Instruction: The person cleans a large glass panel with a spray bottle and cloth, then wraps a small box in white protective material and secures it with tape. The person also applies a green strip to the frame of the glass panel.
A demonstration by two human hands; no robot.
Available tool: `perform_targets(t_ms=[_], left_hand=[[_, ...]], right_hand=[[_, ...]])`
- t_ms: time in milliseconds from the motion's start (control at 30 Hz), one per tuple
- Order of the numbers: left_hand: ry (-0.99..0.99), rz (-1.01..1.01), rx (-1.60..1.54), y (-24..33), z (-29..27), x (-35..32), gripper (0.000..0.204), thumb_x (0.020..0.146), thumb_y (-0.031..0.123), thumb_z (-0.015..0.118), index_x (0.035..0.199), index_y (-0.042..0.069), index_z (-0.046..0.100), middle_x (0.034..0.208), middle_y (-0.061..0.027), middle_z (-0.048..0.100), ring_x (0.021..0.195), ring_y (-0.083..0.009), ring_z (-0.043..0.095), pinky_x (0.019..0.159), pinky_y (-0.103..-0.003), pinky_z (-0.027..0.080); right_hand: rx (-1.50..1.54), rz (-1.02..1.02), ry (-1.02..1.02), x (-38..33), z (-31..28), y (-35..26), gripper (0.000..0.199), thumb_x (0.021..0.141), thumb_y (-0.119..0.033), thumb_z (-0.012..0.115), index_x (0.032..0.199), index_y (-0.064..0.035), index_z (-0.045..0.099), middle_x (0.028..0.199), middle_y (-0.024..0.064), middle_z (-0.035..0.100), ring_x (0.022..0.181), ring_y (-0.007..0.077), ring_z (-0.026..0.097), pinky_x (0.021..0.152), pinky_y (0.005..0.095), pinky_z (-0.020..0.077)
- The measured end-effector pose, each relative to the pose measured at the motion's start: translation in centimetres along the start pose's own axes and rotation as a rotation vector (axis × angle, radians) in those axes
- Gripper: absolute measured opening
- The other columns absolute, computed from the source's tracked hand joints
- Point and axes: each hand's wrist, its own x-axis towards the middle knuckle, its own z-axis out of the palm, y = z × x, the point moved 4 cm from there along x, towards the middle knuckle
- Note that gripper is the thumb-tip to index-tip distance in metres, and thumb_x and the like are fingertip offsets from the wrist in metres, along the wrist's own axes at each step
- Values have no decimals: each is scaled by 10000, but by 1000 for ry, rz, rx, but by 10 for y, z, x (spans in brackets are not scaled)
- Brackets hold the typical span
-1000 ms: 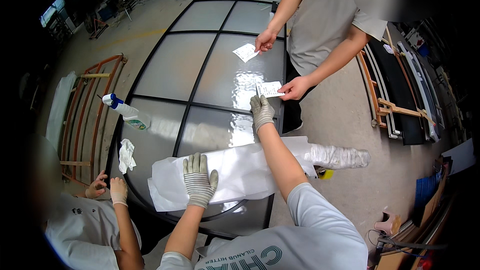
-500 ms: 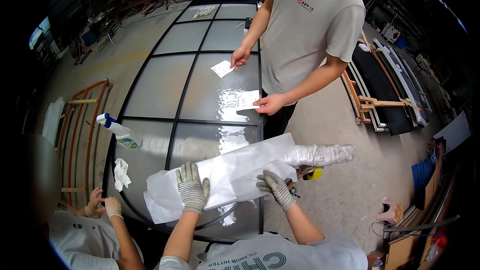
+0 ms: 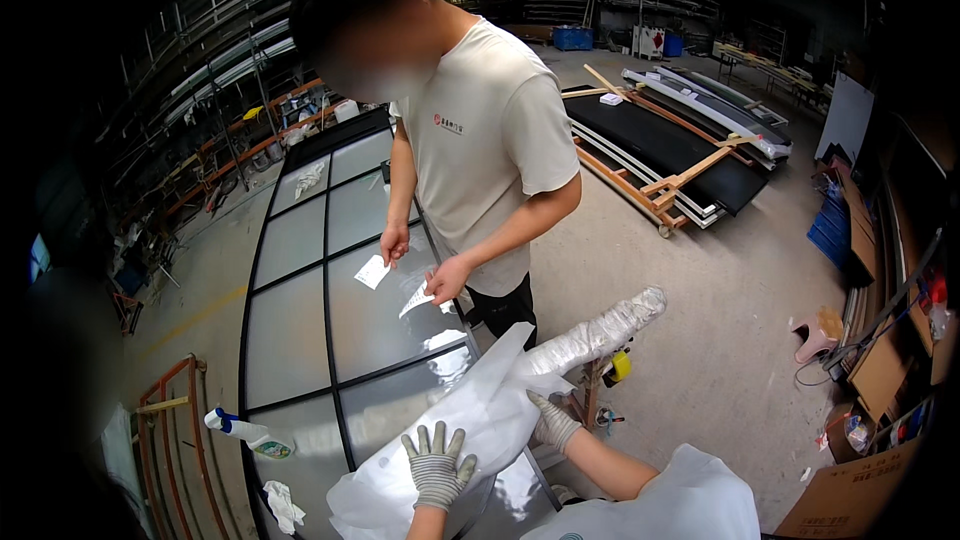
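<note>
Beside white sheet (image 3: pixel 470 420), spray bottle (image 3: pixel 245 432), rag (image 3: pixel 282 505), co-worker opposite (image 3: pixel 480 150)

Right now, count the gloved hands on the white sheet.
2. The left hand lies flat on the white sheet near its lower middle; the right hand grips its right edge, by the wrapped roll. None seems hidden.

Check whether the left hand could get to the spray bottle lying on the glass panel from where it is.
Probably yes: the left hand rests on the white sheet, and only bare glass panel lies between it and the spray bottle.
</note>
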Motion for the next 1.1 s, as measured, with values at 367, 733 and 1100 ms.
perform_targets(t_ms=[367,733,1100], left_hand=[[-226,14,-68,17,6,-1,589,801,593,489,1120,129,663,1348,-82,501,1380,-360,244,1098,-624,-26],[31,-190,-224,11,2,-60,518,737,325,647,1196,107,546,1204,-140,564,1088,-311,554,957,-416,406],[773,-1483,-1738,16,9,-275,663,836,473,645,1231,-18,438,1141,-234,554,932,-353,616,799,-390,538]], right_hand=[[-81,-188,-158,-5,63,-11,573,809,-341,657,1266,-49,474,1206,112,547,1106,279,536,983,446,437],[-1371,-85,-378,-60,202,150,513,828,-401,639,1193,-53,549,1200,109,572,1177,252,493,1005,398,384],[-2246,-648,-1201,-69,194,219,421,856,-345,520,1195,-99,565,1329,56,505,1317,210,369,1128,396,206]])
